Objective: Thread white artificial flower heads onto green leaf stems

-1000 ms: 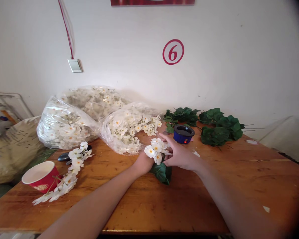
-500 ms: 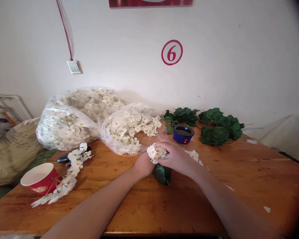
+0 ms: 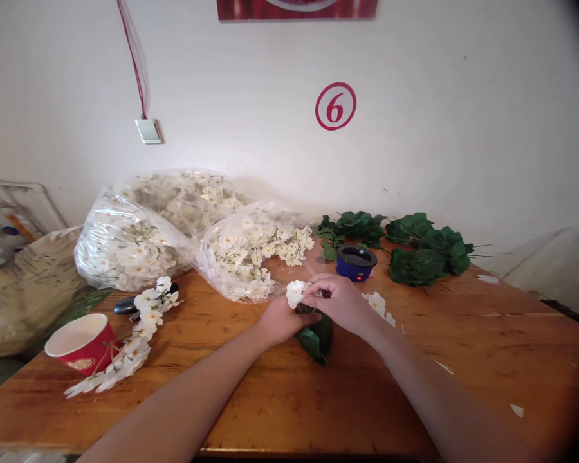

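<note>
A red paper cup (image 3: 80, 342) and a loose flower spray (image 3: 130, 344) lie at the table's (image 3: 487, 347) left. At mid-table, the left hand (image 3: 282, 318) and right hand (image 3: 335, 301) meet, both gripping a white flower sprig (image 3: 296, 292) with green leaves (image 3: 316, 337) hanging below. A blue pot (image 3: 356, 262) stands just behind.

Paper cup (image 3: 81, 341) lies left, leaf stems (image 3: 417, 252) right, bags (image 3: 174, 235) behind.

White wall (image 3: 463, 128), red circled 6 (image 3: 335, 106); switch (image 3: 149, 130) under red cord (image 3: 134, 61); wooden table (image 3: 487, 347); possibly daylight.
</note>
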Motion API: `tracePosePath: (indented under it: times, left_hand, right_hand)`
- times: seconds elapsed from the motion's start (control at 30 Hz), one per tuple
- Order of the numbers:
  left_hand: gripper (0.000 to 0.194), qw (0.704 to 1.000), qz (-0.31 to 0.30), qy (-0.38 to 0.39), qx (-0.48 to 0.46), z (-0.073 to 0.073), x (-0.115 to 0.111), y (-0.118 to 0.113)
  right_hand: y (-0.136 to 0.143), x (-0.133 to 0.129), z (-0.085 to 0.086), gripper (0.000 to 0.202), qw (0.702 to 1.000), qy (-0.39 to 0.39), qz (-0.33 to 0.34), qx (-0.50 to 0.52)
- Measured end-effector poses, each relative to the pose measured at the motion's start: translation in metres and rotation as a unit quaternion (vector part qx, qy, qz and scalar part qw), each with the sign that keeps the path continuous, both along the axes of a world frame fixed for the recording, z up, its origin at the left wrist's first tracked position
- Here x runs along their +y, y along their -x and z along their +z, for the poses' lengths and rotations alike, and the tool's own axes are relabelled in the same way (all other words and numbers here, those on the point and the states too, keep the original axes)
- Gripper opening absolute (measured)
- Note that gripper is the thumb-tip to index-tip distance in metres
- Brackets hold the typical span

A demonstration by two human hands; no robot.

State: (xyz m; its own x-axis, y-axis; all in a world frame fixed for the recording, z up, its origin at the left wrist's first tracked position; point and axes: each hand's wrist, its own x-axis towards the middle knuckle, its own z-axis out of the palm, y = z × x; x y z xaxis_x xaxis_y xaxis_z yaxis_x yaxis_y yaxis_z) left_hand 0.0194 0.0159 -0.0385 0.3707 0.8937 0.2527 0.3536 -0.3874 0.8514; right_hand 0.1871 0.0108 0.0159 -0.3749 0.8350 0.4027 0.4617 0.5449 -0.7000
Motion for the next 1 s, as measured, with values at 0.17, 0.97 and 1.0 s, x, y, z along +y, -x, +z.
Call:
tracePosePath:
  times: [0.17, 0.97, 1.0]
  left_hand:
    - [0.027, 0.999, -0.016, -0.034, -0.02, 0.0, 0.002, 0.001]
    - [0.02, 0.996, 0.007, -0.05, 0.067, 0.0, 0.005, 0.0]
    - [0.025, 0.998, 0.009, -0.032, 0.053, 0.001, 0.004, 0.0]
  right_hand:
    - [0.005, 0.001, -0.006, 0.003, 1.0, -0.02, -0.011, -0.02]
    - [0.008, 0.002, -0.016, 0.027, 0.987, -0.156, 0.022, -0.036]
    - [0.005, 0.003, -0.012, 0.024, 0.988, -0.155, 0.007, -0.012]
